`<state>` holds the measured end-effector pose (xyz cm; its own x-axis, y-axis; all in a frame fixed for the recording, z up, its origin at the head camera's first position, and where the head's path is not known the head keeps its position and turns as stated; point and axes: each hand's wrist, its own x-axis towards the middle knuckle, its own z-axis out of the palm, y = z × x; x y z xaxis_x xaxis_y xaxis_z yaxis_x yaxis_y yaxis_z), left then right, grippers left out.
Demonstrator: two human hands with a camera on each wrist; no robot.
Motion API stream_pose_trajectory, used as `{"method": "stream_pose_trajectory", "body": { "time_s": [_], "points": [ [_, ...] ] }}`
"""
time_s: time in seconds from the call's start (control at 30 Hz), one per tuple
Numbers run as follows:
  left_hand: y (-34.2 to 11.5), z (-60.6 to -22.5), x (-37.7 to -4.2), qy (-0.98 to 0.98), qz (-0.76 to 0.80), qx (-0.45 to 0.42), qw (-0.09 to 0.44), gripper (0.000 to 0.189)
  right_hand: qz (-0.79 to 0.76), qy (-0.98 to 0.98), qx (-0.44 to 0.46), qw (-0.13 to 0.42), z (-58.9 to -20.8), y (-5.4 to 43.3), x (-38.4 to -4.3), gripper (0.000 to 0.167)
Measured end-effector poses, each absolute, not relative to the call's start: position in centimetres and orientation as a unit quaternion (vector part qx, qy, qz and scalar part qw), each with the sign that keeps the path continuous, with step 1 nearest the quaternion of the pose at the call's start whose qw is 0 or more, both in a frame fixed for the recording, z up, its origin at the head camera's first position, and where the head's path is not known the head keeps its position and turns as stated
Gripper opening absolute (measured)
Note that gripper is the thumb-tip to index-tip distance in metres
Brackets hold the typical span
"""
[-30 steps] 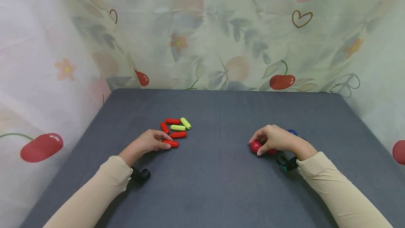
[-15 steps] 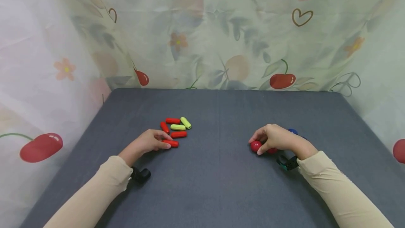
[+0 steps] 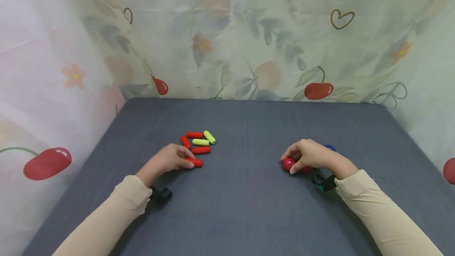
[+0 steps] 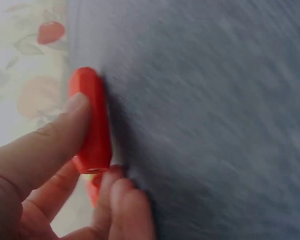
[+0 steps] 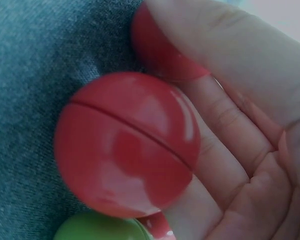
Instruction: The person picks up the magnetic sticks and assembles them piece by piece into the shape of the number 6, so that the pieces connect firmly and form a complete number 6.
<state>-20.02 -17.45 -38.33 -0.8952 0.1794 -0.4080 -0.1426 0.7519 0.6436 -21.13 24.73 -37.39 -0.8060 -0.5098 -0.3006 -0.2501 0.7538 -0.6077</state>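
In the head view, my left hand (image 3: 172, 156) pinches a short red cylinder (image 3: 196, 163) between thumb and fingers, low over the grey cloth. The left wrist view shows the thumb pressed along this red cylinder (image 4: 92, 125), whose near end is hollow. Just beyond lie more red cylinders (image 3: 201, 150) and two yellow-green cylinders (image 3: 201, 142). On the right side, my right hand (image 3: 313, 154) holds a glossy red ball (image 3: 287, 164) by thumb and fingertips. Under the palm sits a second, seamed red ball (image 5: 125, 145), with a green ball (image 5: 97, 227) beside it.
A blue ball (image 3: 329, 147) shows partly behind the right hand. Black straps with cameras (image 3: 161, 195) circle both wrists. The grey tabletop (image 3: 245, 192) spreads between the hands, and a printed curtain (image 3: 245, 50) rises at its back edge and sides.
My left hand has shifted slightly right and nearer with the red cylinder, widening the gap to the cylinder behind it. The right hand and red ball stay in place.
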Motion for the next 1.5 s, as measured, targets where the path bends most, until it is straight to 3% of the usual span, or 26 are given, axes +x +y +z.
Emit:
{"method": "stream_pose_trajectory", "body": {
  "time_s": [0.13, 0.4, 0.57, 0.77, 1.03, 1.5],
  "points": [
    [-16.2, -37.2, -19.3, 0.917, 0.341, 0.022, 0.205, 0.02, -0.282, 0.907, -0.209, 0.231, -37.3, 24.7, -21.2, 0.038],
    [-12.3, -36.1, -18.2, 0.897, 0.425, 0.073, 0.101, 0.025, -0.281, 0.909, -0.201, 0.234, -37.2, 24.6, -21.1, 0.039],
    [-9.9, -36.0, -18.6, 0.889, 0.445, 0.073, 0.078, 0.023, -0.284, 0.907, -0.202, 0.236, -37.2, 24.5, -21.0, 0.039],
    [-7.4, -36.6, -20.2, 0.876, 0.468, 0.072, 0.087, 0.022, -0.283, 0.908, -0.204, 0.232, -37.1, 24.6, -21.0, 0.038],
    [-5.7, -38.8, -22.3, 0.871, 0.469, 0.056, 0.138, 0.019, -0.28, 0.908, -0.208, 0.233, -37.4, 24.6, -21.1, 0.039],
    [-4.2, -39.5, -23.5, 0.898, 0.397, 0.047, 0.185, 0.011, -0.282, 0.905, -0.213, 0.237, -37.4, 24.6, -21.3, 0.037]
  ]
}}
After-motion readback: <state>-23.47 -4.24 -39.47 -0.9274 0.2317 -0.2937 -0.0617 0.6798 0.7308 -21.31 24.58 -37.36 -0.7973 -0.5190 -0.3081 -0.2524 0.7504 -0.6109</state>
